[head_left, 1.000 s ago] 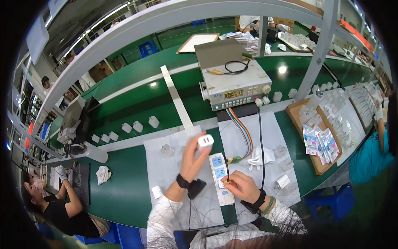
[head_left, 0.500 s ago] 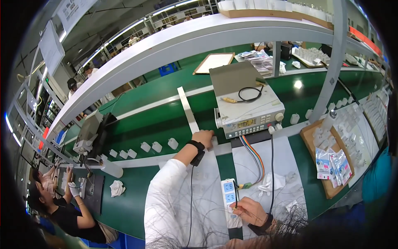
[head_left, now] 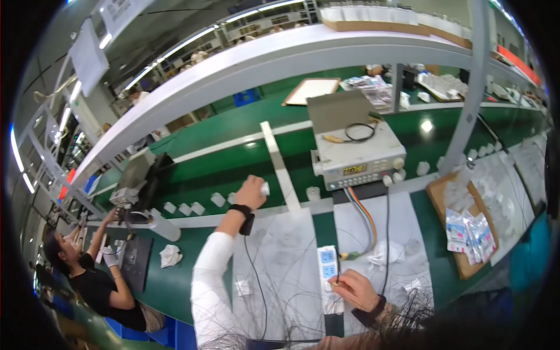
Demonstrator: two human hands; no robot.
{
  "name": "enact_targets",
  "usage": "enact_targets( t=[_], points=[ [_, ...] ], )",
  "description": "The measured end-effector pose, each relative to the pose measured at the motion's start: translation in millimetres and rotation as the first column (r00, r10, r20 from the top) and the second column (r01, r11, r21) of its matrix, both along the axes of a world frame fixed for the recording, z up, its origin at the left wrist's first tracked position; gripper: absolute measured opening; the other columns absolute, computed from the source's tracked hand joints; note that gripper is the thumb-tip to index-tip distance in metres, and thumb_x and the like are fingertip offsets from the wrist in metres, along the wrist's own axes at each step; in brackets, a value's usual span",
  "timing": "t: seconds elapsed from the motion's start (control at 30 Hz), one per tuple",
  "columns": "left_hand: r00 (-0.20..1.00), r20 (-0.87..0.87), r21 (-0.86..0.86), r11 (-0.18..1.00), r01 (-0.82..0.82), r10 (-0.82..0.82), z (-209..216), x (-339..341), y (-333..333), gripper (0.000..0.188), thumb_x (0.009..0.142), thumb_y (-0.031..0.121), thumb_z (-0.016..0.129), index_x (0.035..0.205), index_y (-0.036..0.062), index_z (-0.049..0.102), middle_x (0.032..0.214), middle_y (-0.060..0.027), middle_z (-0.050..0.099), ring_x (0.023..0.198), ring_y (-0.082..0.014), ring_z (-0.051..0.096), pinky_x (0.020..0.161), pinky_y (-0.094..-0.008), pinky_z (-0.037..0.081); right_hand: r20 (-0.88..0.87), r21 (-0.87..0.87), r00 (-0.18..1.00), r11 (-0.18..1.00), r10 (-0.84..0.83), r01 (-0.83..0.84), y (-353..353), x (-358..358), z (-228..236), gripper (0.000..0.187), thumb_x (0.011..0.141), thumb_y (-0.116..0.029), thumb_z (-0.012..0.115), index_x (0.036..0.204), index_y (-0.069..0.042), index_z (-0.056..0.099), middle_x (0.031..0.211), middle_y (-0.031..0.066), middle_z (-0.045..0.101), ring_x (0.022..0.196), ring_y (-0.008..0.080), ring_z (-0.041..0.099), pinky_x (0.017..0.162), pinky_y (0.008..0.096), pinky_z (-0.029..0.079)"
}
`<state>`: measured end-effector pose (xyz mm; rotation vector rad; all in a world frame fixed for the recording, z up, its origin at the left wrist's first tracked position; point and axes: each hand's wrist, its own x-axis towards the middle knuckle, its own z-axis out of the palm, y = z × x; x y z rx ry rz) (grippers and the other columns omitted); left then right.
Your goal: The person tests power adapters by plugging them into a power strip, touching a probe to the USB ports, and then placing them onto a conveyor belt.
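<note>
My left hand is raised over the green conveyor strip, its fingers closed round a small white plug adapter. Another white adapter stands to the right of that hand, by the metal cross bar. Low in the middle, my right hand pinches at the lower part of a white power strip with blue sockets. What its fingertips hold is too small to make out. Beyond the right hand, a green connector on coloured wires lies beside the strip.
A grey bench meter stands ahead. Several white adapters line the conveyor's left. A cardboard tray with packets lies right. A crumpled white cloth and a white bottle sit left. A co-worker works beyond them.
My left hand has moved left from beside the cross bar and taken up a white adapter from the row. Another adapter is visible near where that hand was. My right hand stays at the power strip.
</note>
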<state>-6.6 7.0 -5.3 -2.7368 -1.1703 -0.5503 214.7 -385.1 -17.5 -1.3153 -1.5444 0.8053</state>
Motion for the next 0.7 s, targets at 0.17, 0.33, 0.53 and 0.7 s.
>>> enact_targets(
  t=[0.17,0.33,0.53,0.7],
  points=[
    [0.875,0.483,-0.446,0.852,0.273,-0.028,69,25,-130,0.045,0.081,0.013,0.071,0.123,0.0074,0.057,0.103,-0.0027,0.059,0.09,-0.0135,0.058,0.079,-0.0263,0.049,-0.016,0.034,1.0,0.999,-0.007,0.007,6,-3,8,0.023,0.086,-0.012,0.067,0.109,-0.006,0.066,0.081,0.005,0.053,0.068,0.0158,0.055,0.062,0.0262,0.045],
    [0.809,0.584,-0.68,0.588,0.438,0.073,8,60,-206,0.044,0.082,0.023,0.073,0.12,0.007,0.058,0.104,-0.002,0.067,0.087,-0.0087,0.06,0.07,-0.0233,0.047,-0.041,0.076,0.999,0.997,-0.003,0.006,5,-2,7,0.023,0.088,-0.013,0.066,0.109,-0.004,0.065,0.084,0.0045,0.053,0.069,0.0132,0.055,0.063,0.0252,0.045],
    [0.889,0.457,-0.723,0.592,0.357,0.022,-9,69,-231,0.044,0.079,0.022,0.074,0.119,0.008,0.059,0.107,-0.0029,0.065,0.09,-0.0129,0.059,0.077,-0.0264,0.047,-0.046,0.081,0.999,0.997,0.008,-0.005,2,-3,5,0.023,0.089,-0.013,0.065,0.111,-0.004,0.064,0.086,0.0046,0.053,0.071,0.0123,0.054,0.064,0.0247,0.045],
    [0.827,0.529,-0.363,0.831,0.421,-0.188,-32,57,-235,0.05,0.077,0.024,0.074,0.121,0.0097,0.057,0.112,-0.008,0.063,0.095,-0.0237,0.059,0.08,-0.0337,0.047,-0.067,0.094,0.997,0.995,0.025,-0.019,4,-7,4,0.024,0.089,-0.013,0.065,0.111,-0.004,0.063,0.086,0.0047,0.053,0.072,0.0135,0.055,0.064,0.0254,0.045]
  ],
)
